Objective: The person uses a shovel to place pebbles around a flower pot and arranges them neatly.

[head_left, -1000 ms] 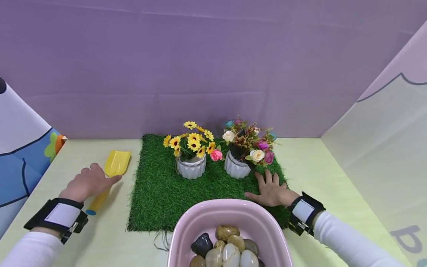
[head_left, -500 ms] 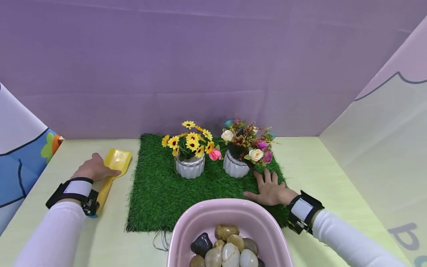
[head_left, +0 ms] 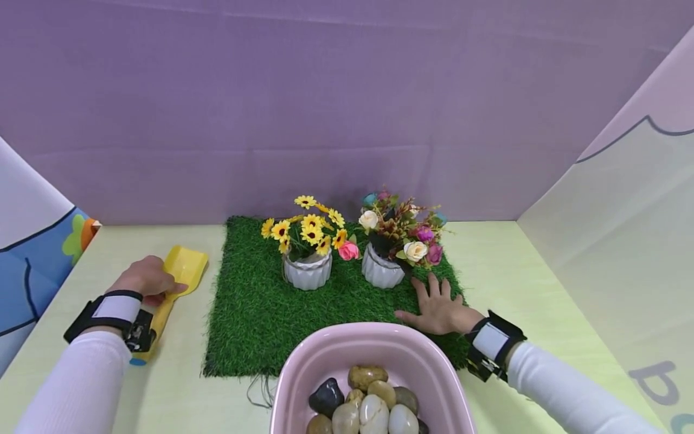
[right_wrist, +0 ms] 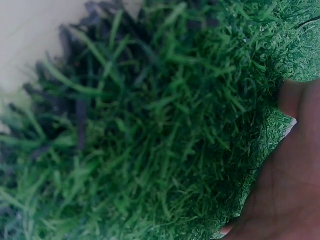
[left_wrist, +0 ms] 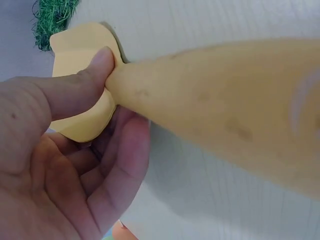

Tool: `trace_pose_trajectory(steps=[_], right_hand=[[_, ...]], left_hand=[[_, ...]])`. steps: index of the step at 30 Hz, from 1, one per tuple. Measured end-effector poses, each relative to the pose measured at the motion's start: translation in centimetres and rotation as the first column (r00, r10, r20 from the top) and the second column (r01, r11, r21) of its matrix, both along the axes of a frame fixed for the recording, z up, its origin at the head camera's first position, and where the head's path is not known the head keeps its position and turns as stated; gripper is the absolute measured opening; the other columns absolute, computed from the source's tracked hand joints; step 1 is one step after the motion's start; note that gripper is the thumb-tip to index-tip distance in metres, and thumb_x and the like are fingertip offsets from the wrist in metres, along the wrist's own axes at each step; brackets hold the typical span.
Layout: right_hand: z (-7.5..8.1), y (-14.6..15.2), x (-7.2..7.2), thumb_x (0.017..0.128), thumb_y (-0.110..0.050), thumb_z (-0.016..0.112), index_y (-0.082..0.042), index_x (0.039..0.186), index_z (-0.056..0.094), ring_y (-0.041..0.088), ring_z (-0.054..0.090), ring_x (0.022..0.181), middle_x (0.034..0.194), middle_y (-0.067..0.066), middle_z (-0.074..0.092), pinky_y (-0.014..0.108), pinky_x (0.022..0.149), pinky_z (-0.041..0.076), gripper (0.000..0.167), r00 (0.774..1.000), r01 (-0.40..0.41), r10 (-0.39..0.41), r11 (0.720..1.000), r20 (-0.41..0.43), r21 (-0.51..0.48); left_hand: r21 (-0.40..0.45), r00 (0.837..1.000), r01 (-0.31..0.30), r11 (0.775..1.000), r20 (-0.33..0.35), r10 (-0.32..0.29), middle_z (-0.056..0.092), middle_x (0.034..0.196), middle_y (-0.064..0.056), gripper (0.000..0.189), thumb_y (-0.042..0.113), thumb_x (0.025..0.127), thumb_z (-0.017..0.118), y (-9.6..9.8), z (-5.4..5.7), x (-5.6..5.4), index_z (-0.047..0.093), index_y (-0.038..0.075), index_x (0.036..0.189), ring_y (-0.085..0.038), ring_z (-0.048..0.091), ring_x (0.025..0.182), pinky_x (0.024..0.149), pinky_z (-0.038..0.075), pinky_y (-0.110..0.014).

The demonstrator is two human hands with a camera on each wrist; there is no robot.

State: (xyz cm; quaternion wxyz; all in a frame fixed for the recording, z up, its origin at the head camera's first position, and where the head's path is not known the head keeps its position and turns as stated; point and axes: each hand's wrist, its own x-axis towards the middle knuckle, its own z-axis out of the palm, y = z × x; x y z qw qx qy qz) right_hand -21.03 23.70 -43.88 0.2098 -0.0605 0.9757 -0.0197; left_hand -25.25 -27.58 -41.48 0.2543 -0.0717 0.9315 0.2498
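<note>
My left hand [head_left: 149, 280] pinches a yellow toy shovel [head_left: 186, 265] at the neck, where blade meets handle. In the left wrist view the thumb lies on top of the shovel [left_wrist: 200, 95] and the curled fingers come from underneath. The handle, with a blue end cap, runs back past the wrist toward me. My right hand [head_left: 438, 310] rests with fingers spread on the right part of a green artificial grass mat [head_left: 249, 313]. Close-up grass [right_wrist: 150, 130] fills most of the right wrist view, with the palm at its right edge.
Two white pots stand on the mat: one with yellow flowers [head_left: 311, 232], one with mixed roses [head_left: 414, 241]. A pink basin [head_left: 374, 331] holding several smooth stones [head_left: 374, 413] stands in front. A purple backdrop [head_left: 347, 108] rises behind the table [head_left: 504, 277].
My left hand has come onto the shovel's neck and closed round it. The shovel has shifted slightly left and toward me. The right hand keeps its place on the mat.
</note>
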Motion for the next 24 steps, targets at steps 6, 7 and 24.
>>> trace_pose_trajectory(steps=[6,7,24], right_hand=[[0.0,0.0,0.0,0.083,-0.073,0.033,-0.012,0.147,0.008,0.054,0.006,0.133,0.149,0.027,0.001,0.074,0.093,0.021,0.092,1.000,-0.002,0.002,1.000,0.009,-0.006],[0.0,0.1,0.0,0.083,-0.073,0.033,-0.012,0.147,0.008,0.054,0.005,0.133,0.149,0.027,0.000,0.074,0.093,0.020,0.092,1.000,-0.001,0.001,1.000,0.012,-0.009],[0.0,0.2,0.1,0.084,-0.071,0.034,-0.012,0.147,0.009,0.054,0.005,0.133,0.149,0.028,0.001,0.074,0.094,0.021,0.090,1.000,-0.005,0.005,1.000,-0.002,-0.015]], left_hand=[[0.039,0.998,-0.059,0.997,0.011,0.059,0.052,0.063,-0.009,0.041,0.024,0.084,0.065,-0.4,-0.4,0.1,0.044,-0.011,0.090,-0.017,0.054,0.053,0.051,0.049,-0.029],[0.057,0.998,-0.060,0.997,0.015,0.059,0.052,0.065,-0.009,0.040,0.023,0.084,0.064,-0.5,-0.5,0.1,0.044,-0.011,0.091,-0.017,0.055,0.054,0.052,0.050,-0.029],[0.194,0.988,-0.151,0.969,0.000,0.154,0.059,0.062,-0.006,0.047,0.026,0.084,0.066,-1.2,-1.3,1.1,0.041,-0.011,0.099,-0.015,0.062,0.053,0.054,0.051,-0.028]])
